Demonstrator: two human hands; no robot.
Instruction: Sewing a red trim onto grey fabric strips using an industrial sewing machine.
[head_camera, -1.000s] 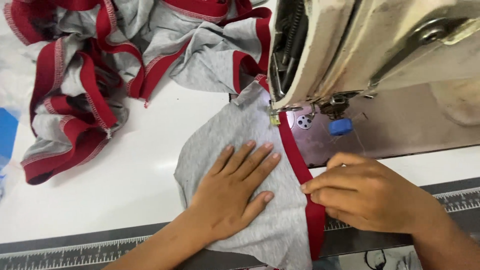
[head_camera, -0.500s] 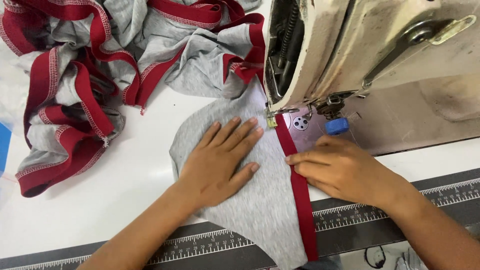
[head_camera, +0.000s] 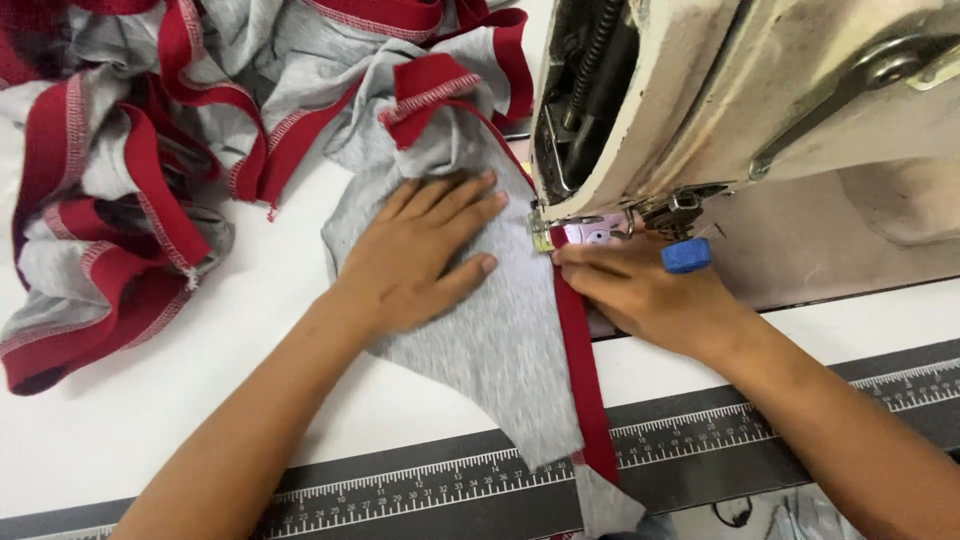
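Observation:
A grey fabric piece (head_camera: 500, 340) with a red band (head_camera: 583, 370) along its right edge lies flat on the white table. My left hand (head_camera: 420, 250) rests on it palm down, fingers spread, pressing the cloth. My right hand (head_camera: 640, 290) lies on the red band right in front of the presser foot (head_camera: 590, 232) of the cream sewing machine (head_camera: 740, 110), fingertips at the foot. A blue knob (head_camera: 686, 256) sits just above my right hand. The needle is hidden behind the machine head.
A heap of sewn grey and red pieces (head_camera: 150, 170) fills the table's upper left and trails into the piece under the machine. A dark measuring strip (head_camera: 400, 490) runs along the table's front edge.
The grey piece has fed up and away through the machine. Both hands have moved with it toward the presser foot, and more cloth has bunched behind the foot.

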